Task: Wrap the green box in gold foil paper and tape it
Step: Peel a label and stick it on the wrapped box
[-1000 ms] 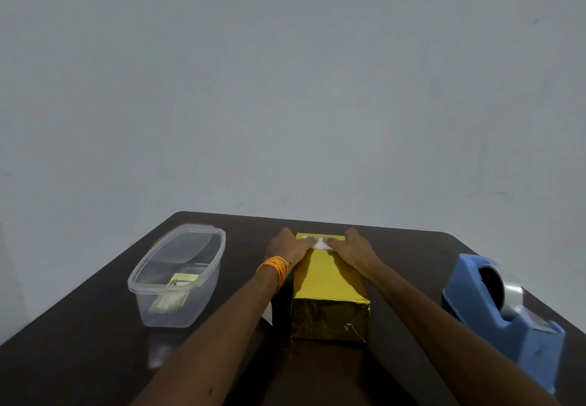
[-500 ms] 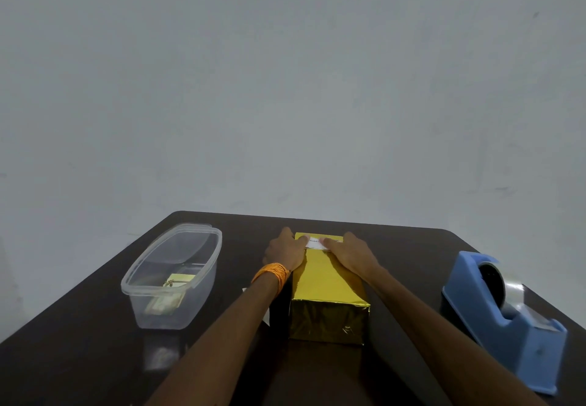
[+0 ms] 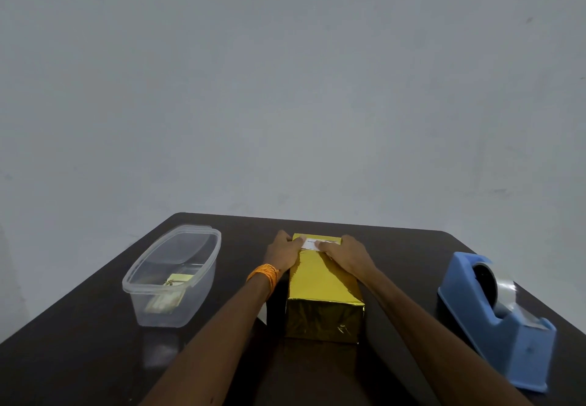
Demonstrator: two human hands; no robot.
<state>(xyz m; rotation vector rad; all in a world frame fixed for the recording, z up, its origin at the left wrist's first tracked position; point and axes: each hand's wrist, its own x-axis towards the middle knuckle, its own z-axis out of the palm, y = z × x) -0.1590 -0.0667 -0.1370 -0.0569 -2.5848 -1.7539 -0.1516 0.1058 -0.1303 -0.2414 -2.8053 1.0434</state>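
**A:** While your two hands slide apart, what alters on the box (image 3: pixel 320 285)?

**B:** A second ago the white label (image 3: pixel 311 244), at the 12 o'clock end of the top face, shows only as a sliver between your fingertips. Now its printed middle lies bare. Your left hand (image 3: pixel 283 255) has drawn toward 9 o'clock and your right hand (image 3: pixel 344 255) toward 3 o'clock, each resting on one end of the label.

**A:** And the fingers?

**B:** On both hands they are extended and flat, pressing down on label and foil. Neither hand pinches or curls round anything.

**A:** Where does the box stand?

**B:** It is unmoved on the dark table (image 3: pixel 95 358), lying lengthways from 6 to 12 o'clock before you. Gold foil (image 3: pixel 323 320) covers every face that shows, and no green is visible. The clear tub (image 3: pixel 172 275) sits at its 9 o'clock and the blue tape dispenser (image 3: pixel 494 320) at its 3 o'clock, both apart from it.

**A:** What does that mean for the task?

**B:** Wrapping and taping appear finished. You are smoothing the label flat, likely a closing touch. Whether its ends have stuck cannot be told.
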